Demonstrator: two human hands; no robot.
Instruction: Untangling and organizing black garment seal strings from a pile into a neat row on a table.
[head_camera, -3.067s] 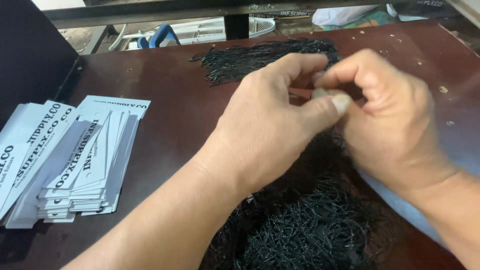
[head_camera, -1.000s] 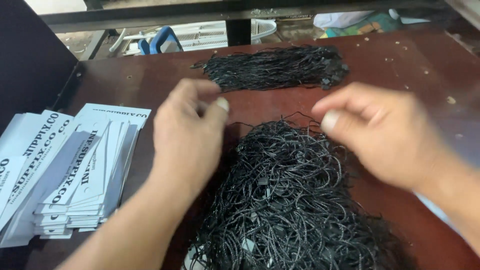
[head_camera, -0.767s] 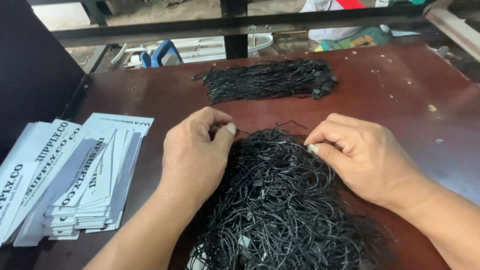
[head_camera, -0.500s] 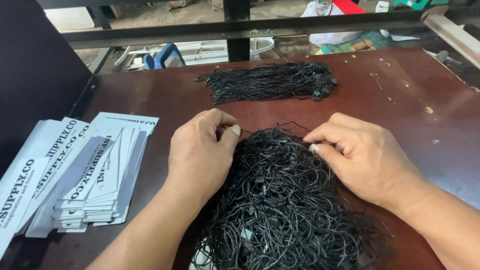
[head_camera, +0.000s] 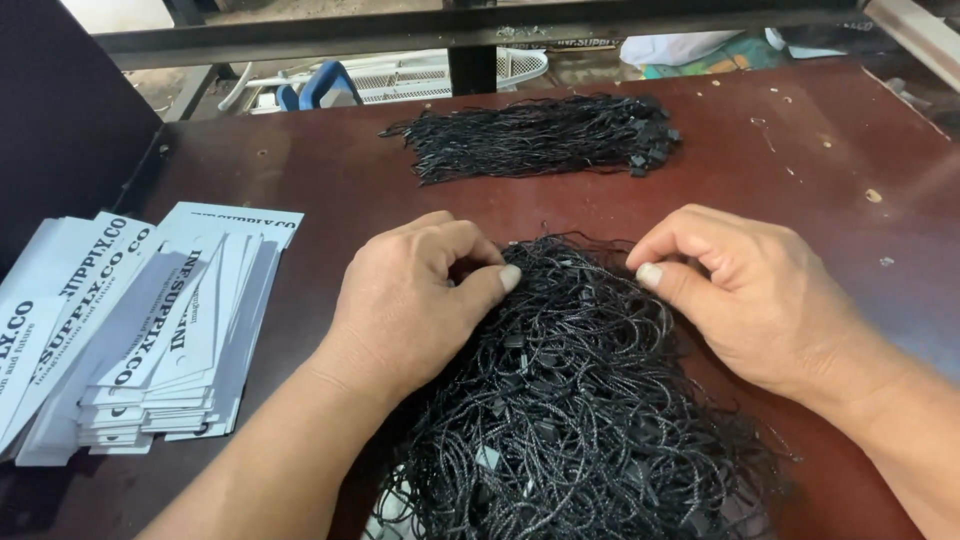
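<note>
A tangled heap of black string loops (head_camera: 570, 400) lies on the dark red-brown table (head_camera: 330, 180) right in front of me. My left hand (head_camera: 415, 300) rests on the heap's left top edge, fingers curled and thumb pinching into the strings. My right hand (head_camera: 745, 290) sits on the heap's right top edge, thumb and forefinger pinched at the strings. A neat bundle of straightened black strings (head_camera: 540, 135) lies further back on the table, apart from both hands.
Fanned stacks of white printed paper tags (head_camera: 140, 330) lie at the left. A dark panel (head_camera: 60, 110) stands at the far left. Behind the table's back edge run a black metal rail (head_camera: 470, 25) and a white fan grille (head_camera: 420, 75).
Earlier both hands were raised together, working something between the fingers. They then separated and came down onto the heap, where both now pinch at strings.
</note>
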